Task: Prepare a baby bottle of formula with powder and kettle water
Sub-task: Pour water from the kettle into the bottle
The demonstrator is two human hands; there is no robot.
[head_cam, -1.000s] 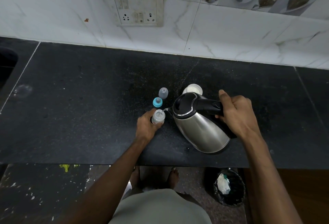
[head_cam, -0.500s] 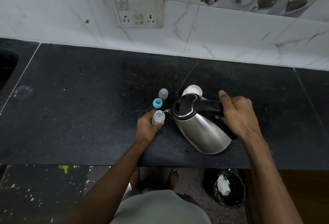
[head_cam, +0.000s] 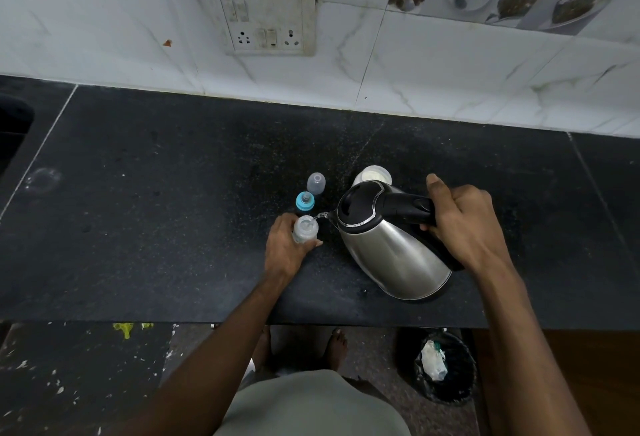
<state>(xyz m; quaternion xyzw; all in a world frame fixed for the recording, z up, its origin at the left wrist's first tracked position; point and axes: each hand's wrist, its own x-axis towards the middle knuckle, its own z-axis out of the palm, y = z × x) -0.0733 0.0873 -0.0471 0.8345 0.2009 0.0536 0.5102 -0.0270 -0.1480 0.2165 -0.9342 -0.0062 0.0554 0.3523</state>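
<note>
Little has shifted: right hand (head_cam: 464,224) clamped on tilted kettle (head_cam: 391,245), spout over bottle (head_cam: 304,229), left hand (head_cam: 284,248) gripping it steady on tabletop (head_cam: 156,210).

Both forearms are bare from the lower frame edge to the wrists; no sleeves, cuffs, watches, bands or rings are visible on either. The left hand (head_cam: 285,248) and the right hand (head_cam: 465,224) are ungloved. Below and between the two forearms, a light grey-green garment (head_cam: 311,404) covers the torso, plain in surface, with no print, seam or fastening discernible. Beyond its upper edge, between the forearms, two bare feet (head_cam: 337,344) show on the floor, without footwear; the left one is largely hidden by the left forearm.
</note>
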